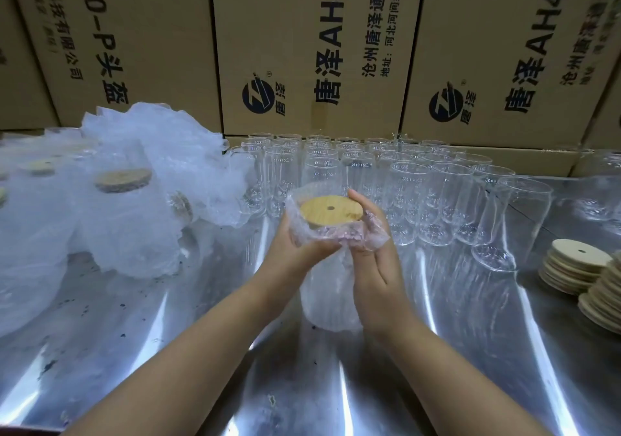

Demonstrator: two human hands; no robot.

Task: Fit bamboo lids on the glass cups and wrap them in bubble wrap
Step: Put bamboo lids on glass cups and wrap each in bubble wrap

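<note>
Both hands are gripping one wrapped cup (331,287) above the table (453,351): left hand (295,247) and right hand (376,254) are clasping the bubble wrap (356,237) around the lid (331,211). Finished bundles (127,207) are piling up at left; many bare cups (403,187) and stacked lids (578,267) are waiting, so the job looks perhaps a third done.

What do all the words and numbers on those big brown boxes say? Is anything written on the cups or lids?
"4.0-P头盔", sideways on the left cardboard box.
"唐泽AH4." with a round logo, sideways on the middle cardboard box, cut off by the frame.
"唐泽AH4." with the same logo, on the right cardboard box.
Smaller company and address lines on the boxes: too blurred to read surely.
Glass cups and bamboo lids: no writing.
</note>
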